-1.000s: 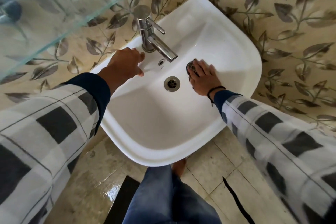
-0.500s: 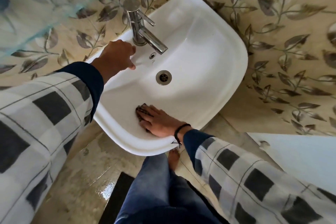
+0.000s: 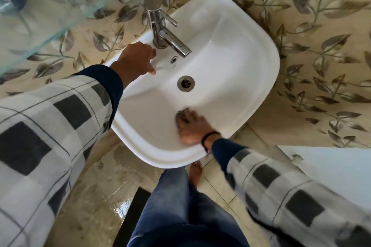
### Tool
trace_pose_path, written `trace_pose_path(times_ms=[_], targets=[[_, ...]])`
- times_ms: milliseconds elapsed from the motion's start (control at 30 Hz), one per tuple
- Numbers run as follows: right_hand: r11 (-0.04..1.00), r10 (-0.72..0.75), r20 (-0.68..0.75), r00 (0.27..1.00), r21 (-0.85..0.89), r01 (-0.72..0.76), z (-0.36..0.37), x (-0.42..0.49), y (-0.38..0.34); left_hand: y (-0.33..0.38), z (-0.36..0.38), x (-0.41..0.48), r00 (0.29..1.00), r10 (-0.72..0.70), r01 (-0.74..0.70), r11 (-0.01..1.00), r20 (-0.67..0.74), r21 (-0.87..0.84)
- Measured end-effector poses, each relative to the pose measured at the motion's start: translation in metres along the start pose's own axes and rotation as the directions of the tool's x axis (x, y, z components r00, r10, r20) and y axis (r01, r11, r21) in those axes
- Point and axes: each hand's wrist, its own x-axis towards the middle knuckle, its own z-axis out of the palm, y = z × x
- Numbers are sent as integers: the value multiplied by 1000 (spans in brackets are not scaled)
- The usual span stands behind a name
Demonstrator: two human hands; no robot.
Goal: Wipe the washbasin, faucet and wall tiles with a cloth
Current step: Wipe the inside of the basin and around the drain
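A white washbasin (image 3: 230,62) hangs on wall tiles (image 3: 321,26) printed with grey leaves. A chrome faucet (image 3: 162,32) stands at its back rim, and the drain (image 3: 186,83) lies in the middle of the bowl. My right hand (image 3: 192,128), blurred by motion, presses a small dark cloth (image 3: 181,115) flat against the bowl's near inner wall, below the drain. Most of the cloth is hidden under the fingers. My left hand (image 3: 136,60) rests on the basin's back left ledge beside the faucet base, with fingers bent over the rim.
A glass shelf (image 3: 60,0) juts out at the upper left above the basin. The wet tiled floor (image 3: 96,196) below holds a dark mat (image 3: 132,218). My leg in jeans and a bare foot (image 3: 195,172) stand under the basin. A white surface (image 3: 331,170) lies at the right.
My right hand with the cloth swept from beside the drain down to the near left of the bowl, then right along the near wall. The left hand stayed on the ledge.
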Motion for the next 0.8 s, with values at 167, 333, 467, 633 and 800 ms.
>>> trace_pose_path(times_ms=[167,333,467,633,800], targets=[[952,-283,86,955,144,269,10,-13,-44,-1,3,0,1000,2,-2,1000,-15,-3],[947,-175,110,978,-253,198,-30,-4,59,-3,4,-3,1000,8,-8,1000,-24,1],[952,185,-155,970,-216,-216,-49,20,98,-6,9,-2,1000,-4,3,1000,-23,-15],[995,99,-155,983,-7,-101,1,9,18,-1,4,-1,1000,-5,5,1000,-18,-16],[974,-155,56,986,174,143,15,-3,-30,3,2,-7,1000,-15,14,999,-25,-45]])
